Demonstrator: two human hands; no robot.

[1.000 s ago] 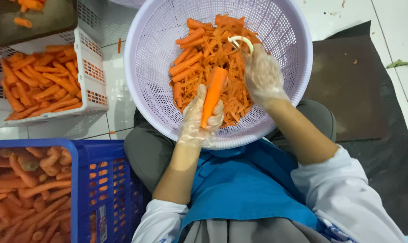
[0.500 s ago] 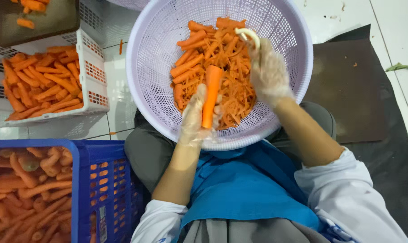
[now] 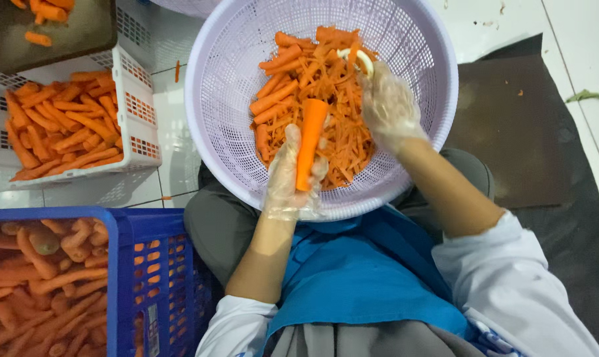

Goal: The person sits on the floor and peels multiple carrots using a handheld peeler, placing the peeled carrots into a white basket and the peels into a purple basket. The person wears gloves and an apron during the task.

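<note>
1. A carrot (image 3: 311, 142) is being held in the left hand (image 3: 291, 177), whose gloved fingers are curled around its lower end, over the near side of the lavender perforated basket (image 3: 210, 99) resting on the person's lap.
2. A pale-handled peeler (image 3: 356, 58) is being gripped in the right hand (image 3: 389, 106), fingers closed around it, above the pile of peelings and carrots (image 3: 313, 79) in the basket.
3. The thin plastic gloves are being worn loosely; the carrot is likely being held less surely, and a slip could send it into the peelings.
4. The left fingertips are being kept close along the carrot, so a long stroke of the blade could nick the glove or the finger beneath.
5. The basket is being balanced on the knees only; a hard push could tip it toward the tiled floor (image 3: 498, 20).
6. The white crate of carrots (image 3: 131, 86) and the blue crate (image 3: 141, 277) are being kept at the person's left, so peelings could be flicked into them.
</note>
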